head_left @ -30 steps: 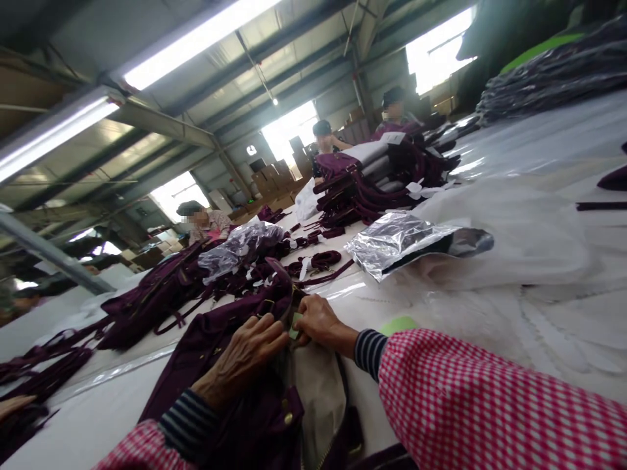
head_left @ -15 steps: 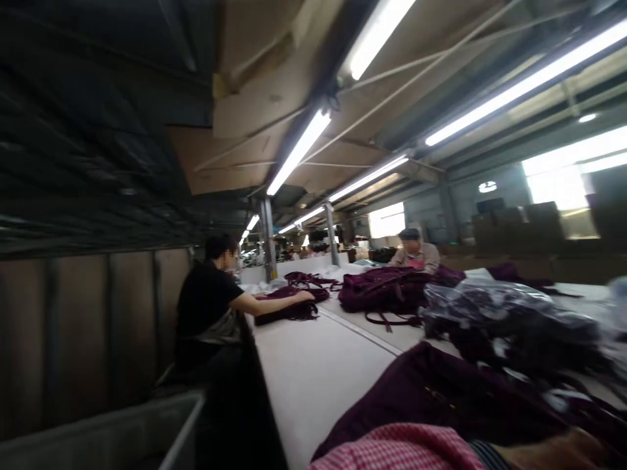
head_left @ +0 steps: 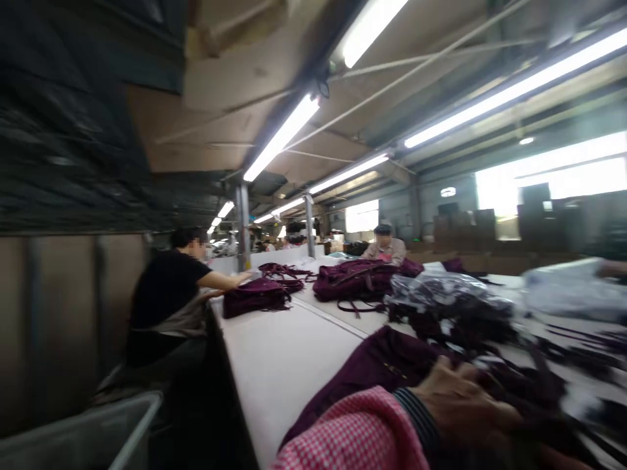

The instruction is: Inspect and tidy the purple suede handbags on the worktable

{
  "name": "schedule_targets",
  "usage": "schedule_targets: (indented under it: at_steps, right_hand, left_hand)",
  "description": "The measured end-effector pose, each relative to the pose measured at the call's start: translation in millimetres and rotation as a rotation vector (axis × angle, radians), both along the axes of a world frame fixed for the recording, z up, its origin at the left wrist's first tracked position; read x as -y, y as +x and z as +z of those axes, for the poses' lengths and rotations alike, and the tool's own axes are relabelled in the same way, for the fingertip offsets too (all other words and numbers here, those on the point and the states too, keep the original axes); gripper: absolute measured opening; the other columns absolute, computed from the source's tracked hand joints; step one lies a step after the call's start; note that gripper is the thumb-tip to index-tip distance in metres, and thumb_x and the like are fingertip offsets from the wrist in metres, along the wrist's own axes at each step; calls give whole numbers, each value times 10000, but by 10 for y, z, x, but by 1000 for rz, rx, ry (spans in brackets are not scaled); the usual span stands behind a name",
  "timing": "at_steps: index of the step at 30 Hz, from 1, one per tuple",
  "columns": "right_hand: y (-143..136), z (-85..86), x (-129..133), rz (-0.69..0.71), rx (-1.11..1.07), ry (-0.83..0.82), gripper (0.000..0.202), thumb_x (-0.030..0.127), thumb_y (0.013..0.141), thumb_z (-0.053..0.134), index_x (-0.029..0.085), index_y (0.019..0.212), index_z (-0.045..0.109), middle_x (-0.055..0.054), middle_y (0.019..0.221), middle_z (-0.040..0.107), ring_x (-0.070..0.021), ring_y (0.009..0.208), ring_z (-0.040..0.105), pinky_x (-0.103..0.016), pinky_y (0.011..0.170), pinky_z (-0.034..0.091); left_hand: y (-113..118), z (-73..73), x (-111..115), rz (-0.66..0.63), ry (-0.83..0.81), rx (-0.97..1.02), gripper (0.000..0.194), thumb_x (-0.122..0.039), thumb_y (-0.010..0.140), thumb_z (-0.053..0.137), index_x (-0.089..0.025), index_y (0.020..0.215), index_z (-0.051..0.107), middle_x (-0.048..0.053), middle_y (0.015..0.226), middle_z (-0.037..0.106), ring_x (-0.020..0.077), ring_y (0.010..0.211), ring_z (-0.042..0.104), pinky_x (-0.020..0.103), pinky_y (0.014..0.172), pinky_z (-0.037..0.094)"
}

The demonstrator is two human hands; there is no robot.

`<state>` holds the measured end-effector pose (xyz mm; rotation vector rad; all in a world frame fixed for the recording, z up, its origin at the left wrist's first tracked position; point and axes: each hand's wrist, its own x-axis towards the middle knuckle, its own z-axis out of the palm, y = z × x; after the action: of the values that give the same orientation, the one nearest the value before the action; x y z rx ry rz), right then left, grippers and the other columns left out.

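My left hand (head_left: 465,405), coming out of a red checked sleeve with a dark striped cuff, is at the lower right. Its fingers are curled onto the purple bag (head_left: 372,365), which lies on the white table (head_left: 279,359). Dark straps and fabric beyond the fingers are blurred. A skin-coloured sliver at the bottom edge, right of my left hand, may be part of my right hand; its fingers cannot be made out. Clear plastic (head_left: 450,290) covers dark items just behind the bag.
At the left table edge, a person in black (head_left: 166,287) reaches to a folded purple bag (head_left: 255,297). Another person (head_left: 385,248) is behind a purple pile (head_left: 353,281). A pale bin (head_left: 83,431) stands lower left. White plastic (head_left: 568,287) lies at right, near another person's hand.
The view has swung right. My left hand has come further into view over the purple bag. The person in black has drawn the outstretched arm back from the folded bag's far side.
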<state>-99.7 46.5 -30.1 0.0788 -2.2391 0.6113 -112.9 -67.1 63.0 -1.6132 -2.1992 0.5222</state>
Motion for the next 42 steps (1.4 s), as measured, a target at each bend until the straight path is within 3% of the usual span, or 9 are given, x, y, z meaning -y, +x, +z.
schedule_targets:
  at_steps: [2, 5, 13, 19, 23, 30, 35, 39, 42]
  right_hand:
    - [437, -121, -400, -91, 141, -88, 206, 347, 786, 593, 382, 936, 730, -90, 808, 696, -325, 759, 669, -438, 631, 441]
    - [867, -73, -601, -98, 379, -324, 138, 192, 750, 548, 227, 848, 638, -79, 807, 699, -280, 792, 663, -362, 686, 439]
    - [927, 84, -715, -20, 527, -524, 228, 67, 736, 489, 173, 925, 558, 3, 687, 654, -152, 585, 620, -228, 540, 429]
    - [1262, 110, -815, 145, 537, -304, 149, 99, 698, 647, 187, 819, 648, -18, 904, 646, -191, 879, 610, -288, 787, 434]
    - [1282, 4, -700, 48, 518, -38, 120, 116, 794, 578, 185, 881, 621, -31, 951, 612, -185, 898, 592, -291, 792, 410]
    - [1124, -20, -604, -132, 577, 201, 126, 117, 874, 554, 163, 983, 599, -88, 945, 692, -229, 851, 656, -308, 721, 430]
    - [833, 2, -631, -262, 554, 208, 243, 30, 944, 404, 127, 1055, 597, -185, 1052, 681, -263, 875, 686, -325, 688, 453]
    - [747, -52, -697, -326, 483, 139, 165, 72, 925, 472, 140, 1007, 597, -155, 994, 694, -250, 851, 686, -301, 675, 443]
    - [763, -96, -744, -302, 399, 65, 131, 104, 873, 543, 166, 979, 589, -98, 969, 710, -225, 864, 680, -275, 697, 425]
  left_hand:
    - [72, -41, -43, -60, 97, 149, 225, -449, 997, 527, -334, 1182, 587, -6, 1093, 735, 217, 1100, 604, 382, 799, 495]
    - [28, -89, -64, -103, 185, 232, 83, -330, 969, 594, -253, 1000, 600, 3, 960, 733, 238, 1037, 598, 377, 806, 454]
    - [-103, -394, -114, -131, 275, 349, 154, -248, 1030, 490, -217, 911, 583, 6, 937, 647, 190, 917, 588, 317, 756, 403]
    - [-112, -546, -183, -127, 192, 395, 204, -319, 1048, 481, -259, 917, 624, -17, 984, 616, 170, 903, 598, 291, 710, 396]
    - [-76, -578, -238, -120, 163, 406, 150, -322, 1037, 503, -303, 1015, 650, -4, 1054, 616, 218, 1019, 570, 330, 772, 408]
    - [-7, -559, -241, -158, 120, 377, 215, -224, 1017, 498, -303, 1129, 664, 19, 1191, 636, 285, 1186, 480, 478, 948, 414]
    - [62, -541, -278, -249, 209, 196, 337, -90, 918, 558, -248, 1200, 653, 42, 1292, 644, 354, 1352, 392, 675, 1152, 180]
    - [172, -539, -411, -230, 218, 3, 201, -75, 920, 538, -163, 967, 713, 109, 994, 695, 387, 1218, 519, 592, 974, 414]
    - [154, -493, -540, -251, 283, -80, 265, -53, 947, 467, -157, 945, 711, 127, 991, 692, 364, 1199, 546, 563, 955, 433]
